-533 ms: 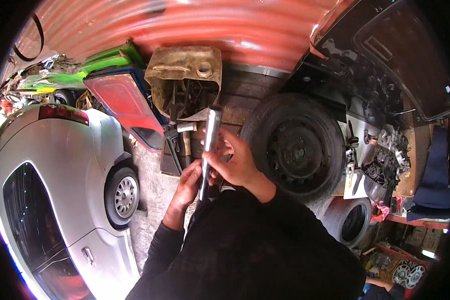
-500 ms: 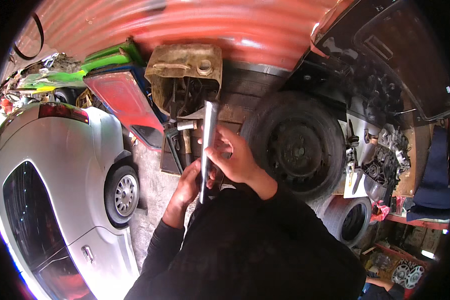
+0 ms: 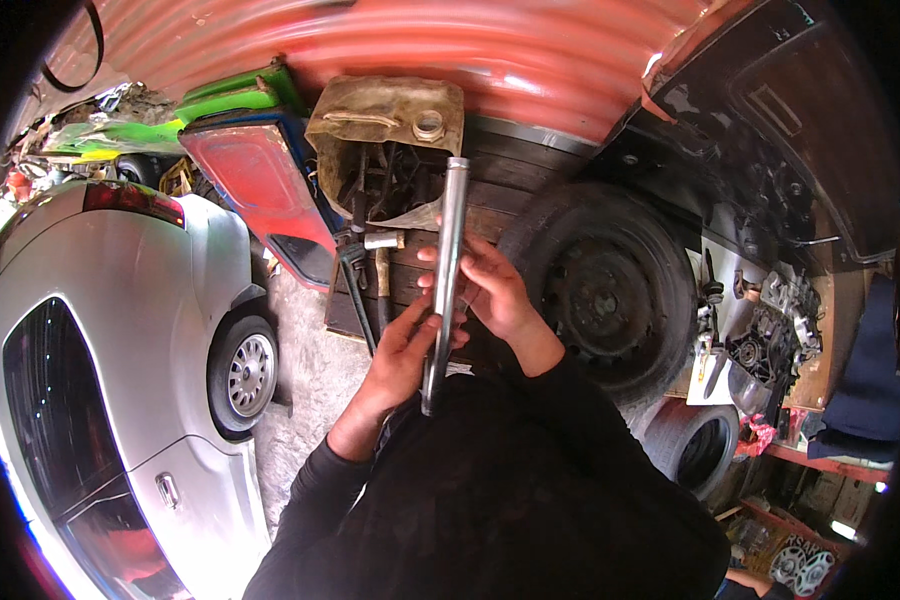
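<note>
A shiny metal tube (image 3: pixel 451 240) stands on a slant in front of the person's chest, its top end leaning a little to the right. The left hand (image 3: pixel 398 358) grips the lower part, with the thumb on the front and fingertips poking out on the other side. The right hand (image 3: pixel 497 293) is higher up, with bent fingers behind the tube; I cannot tell if it is squeezing. Past the tube is a wooden table (image 3: pixel 511 168). A dirty brown can (image 3: pixel 385 105) with a cut-open side sits on it, with dark tools (image 3: pixel 373 178) inside. A hammer (image 3: pixel 383 283) lies near the can. A big black wheel (image 3: pixel 605 290) is just right of the right hand, and a silver car (image 3: pixel 150 260) is on the left.
</note>
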Demonstrator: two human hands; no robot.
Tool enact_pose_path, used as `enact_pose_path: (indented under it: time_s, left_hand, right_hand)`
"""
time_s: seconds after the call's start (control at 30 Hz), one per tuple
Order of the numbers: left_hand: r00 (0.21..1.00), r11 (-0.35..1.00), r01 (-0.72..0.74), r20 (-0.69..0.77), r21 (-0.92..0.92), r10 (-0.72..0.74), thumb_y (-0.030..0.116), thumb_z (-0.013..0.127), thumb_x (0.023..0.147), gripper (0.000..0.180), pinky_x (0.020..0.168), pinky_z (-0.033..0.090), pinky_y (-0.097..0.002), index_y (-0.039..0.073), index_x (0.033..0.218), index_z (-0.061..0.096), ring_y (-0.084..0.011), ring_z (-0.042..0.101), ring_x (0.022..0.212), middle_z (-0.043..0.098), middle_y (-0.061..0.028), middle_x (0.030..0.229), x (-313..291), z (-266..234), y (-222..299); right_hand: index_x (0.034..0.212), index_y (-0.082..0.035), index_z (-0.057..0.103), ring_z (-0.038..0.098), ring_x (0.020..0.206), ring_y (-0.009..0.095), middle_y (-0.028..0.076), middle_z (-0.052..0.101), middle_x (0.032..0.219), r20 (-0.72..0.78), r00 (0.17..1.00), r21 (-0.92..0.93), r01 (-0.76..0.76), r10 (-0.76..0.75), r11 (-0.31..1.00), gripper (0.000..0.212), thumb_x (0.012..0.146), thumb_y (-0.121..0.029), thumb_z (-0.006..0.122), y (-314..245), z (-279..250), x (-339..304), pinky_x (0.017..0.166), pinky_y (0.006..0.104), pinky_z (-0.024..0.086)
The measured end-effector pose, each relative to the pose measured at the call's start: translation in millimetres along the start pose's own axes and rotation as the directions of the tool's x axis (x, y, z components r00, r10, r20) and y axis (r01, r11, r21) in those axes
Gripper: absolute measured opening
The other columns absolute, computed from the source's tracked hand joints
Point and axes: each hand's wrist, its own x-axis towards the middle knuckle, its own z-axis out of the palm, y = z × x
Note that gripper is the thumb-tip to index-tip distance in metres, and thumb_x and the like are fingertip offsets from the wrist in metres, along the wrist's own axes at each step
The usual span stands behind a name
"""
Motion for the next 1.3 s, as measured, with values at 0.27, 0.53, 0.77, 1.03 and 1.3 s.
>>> enact_pose_path:
  time_s: [0.27,0.53,0.77,1.03,1.3]
  left_hand:
    - [0.996,0.990,-0.091,0.001,0.105,0.092,0.003,0.052,0.106,0.045,0.098,0.055,-0.0334,-0.008,0.149,0.042,-0.0214,0.070,0.110,0.069,-0.0168,0.123,7.0,5.3,-7.9]
    - [0.987,0.981,0.016,-0.160,0.194,0.015,0.003,0.065,0.100,0.055,0.091,0.059,-0.0318,-0.008,0.149,0.043,-0.0212,0.071,0.110,0.068,-0.0188,0.127,16.9,-23.2,-38.5]
    - [0.988,0.944,0.008,-0.150,0.330,0.045,0.004,0.072,0.092,0.070,0.091,0.058,-0.0310,-0.008,0.152,0.039,-0.0227,0.067,0.118,0.065,-0.0238,0.136,28.5,-46.8,-53.8]
    - [0.955,0.806,-0.107,-0.166,0.583,0.247,0.019,0.068,0.089,0.049,0.089,0.056,-0.0409,-0.002,0.132,0.063,-0.0407,0.072,0.105,0.074,-0.0258,0.105,215.3,-119.6,-68.2]
    - [0.961,0.669,0.150,-0.266,0.728,0.074,0.023,0.067,0.088,0.040,0.091,0.056,-0.0449,0.001,0.121,0.070,-0.0395,0.071,0.107,0.074,-0.0259,0.109,286.2,-138.4,-63.8]
  right_hand:
    - [0.160,-0.006,0.027,0.067,0.111,0.030,0.015,0.063,0.130,0.061,0.998,0.079,-0.002,-0.003,0.997,0.063,0.106,-0.025,0.053,0.7,-12.3,2.3,0.095,0.0408,0.055]
    - [0.137,0.001,0.059,0.069,0.109,0.019,0.012,0.072,0.121,-0.268,0.958,-0.345,-0.194,0.102,0.918,0.037,0.104,-0.015,0.063,32.9,-14.5,0.9,0.090,0.0338,0.058]
    - [0.125,0.000,0.064,0.073,0.093,0.014,0.008,0.075,0.108,-0.439,0.879,-0.377,-0.368,0.186,0.850,0.029,0.103,-0.019,0.065,69.7,-41.0,38.8,0.075,0.0293,0.057]
    - [0.150,0.004,0.045,0.069,0.091,0.022,0.013,0.071,0.106,-0.537,0.840,-0.604,-0.317,-0.080,0.731,0.053,0.101,-0.012,0.062,92.2,-140.4,200.4,0.077,0.0354,0.055]
    - [0.156,0.001,0.038,0.059,0.128,0.039,0.026,0.054,0.147,-0.604,0.797,-0.772,-0.586,0.004,0.247,0.064,0.101,-0.020,0.062,76.5,-168.1,265.0,0.100,0.0473,0.050]
